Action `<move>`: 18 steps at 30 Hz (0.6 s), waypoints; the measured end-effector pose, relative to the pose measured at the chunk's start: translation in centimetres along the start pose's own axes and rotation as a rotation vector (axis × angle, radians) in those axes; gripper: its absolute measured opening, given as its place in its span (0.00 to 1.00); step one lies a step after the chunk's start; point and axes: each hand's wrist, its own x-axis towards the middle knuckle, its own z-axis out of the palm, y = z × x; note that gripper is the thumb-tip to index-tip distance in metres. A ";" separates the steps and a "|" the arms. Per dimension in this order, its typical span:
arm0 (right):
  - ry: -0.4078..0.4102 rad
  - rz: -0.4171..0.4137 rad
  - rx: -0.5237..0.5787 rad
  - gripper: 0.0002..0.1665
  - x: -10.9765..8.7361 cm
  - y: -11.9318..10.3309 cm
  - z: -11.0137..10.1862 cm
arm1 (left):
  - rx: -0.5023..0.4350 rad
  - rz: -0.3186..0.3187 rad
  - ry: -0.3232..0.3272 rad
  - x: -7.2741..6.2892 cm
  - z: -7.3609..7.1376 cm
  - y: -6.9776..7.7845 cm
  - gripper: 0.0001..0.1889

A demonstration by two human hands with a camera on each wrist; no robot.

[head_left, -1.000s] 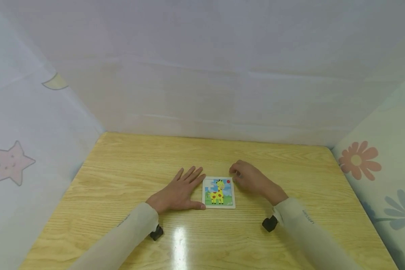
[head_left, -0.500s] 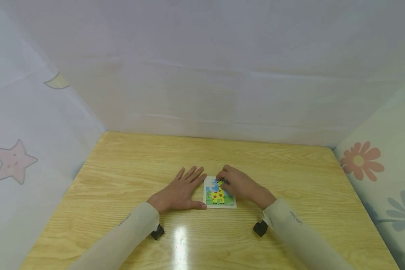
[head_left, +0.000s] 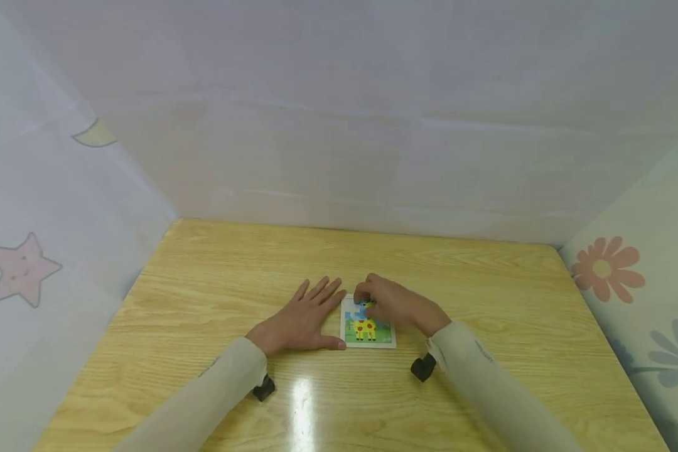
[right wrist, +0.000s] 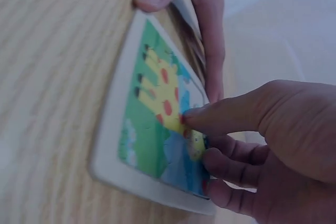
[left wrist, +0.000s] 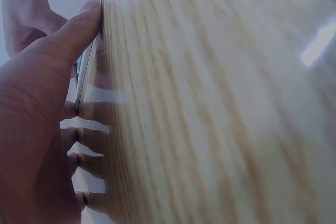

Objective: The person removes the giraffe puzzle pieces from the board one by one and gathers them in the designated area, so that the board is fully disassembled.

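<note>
"Any writing?"

"Small, dark, on 2 cream cloth sleeves (head_left: 469, 364); too blurred to read."

"And the square white-rimmed giraffe puzzle (head_left: 367, 331)?"

"Flat on the yellow wood-grain table (head_left: 231, 270), between bare left hand (head_left: 301, 321) and bare right hand (head_left: 398, 306)."

"Grip?"

"Left: spread wide, thumb at the puzzle's edge. Right: curled, with thumb on the puzzle; can't tell if pinching a piece."

In the head view, the right hand (head_left: 394, 304) hides the puzzle's (head_left: 366, 331) far right corner; sleeves (head_left: 203, 395) run off-frame.
</note>
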 end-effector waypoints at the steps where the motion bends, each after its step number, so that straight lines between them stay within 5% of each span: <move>1: -0.015 0.005 0.016 0.12 0.2 -0.2 -0.2 | -0.002 0.000 -0.003 0.0 0.0 0.0 0.58; 7: -0.052 -0.004 0.049 0.10 0.5 -0.5 -0.4 | -0.027 0.000 -0.006 -0.1 0.0 0.1 0.58; 18: 0.043 -0.004 0.045 0.18 0.4 -0.3 0.0 | -0.013 -0.002 0.000 -0.2 -0.1 0.0 0.58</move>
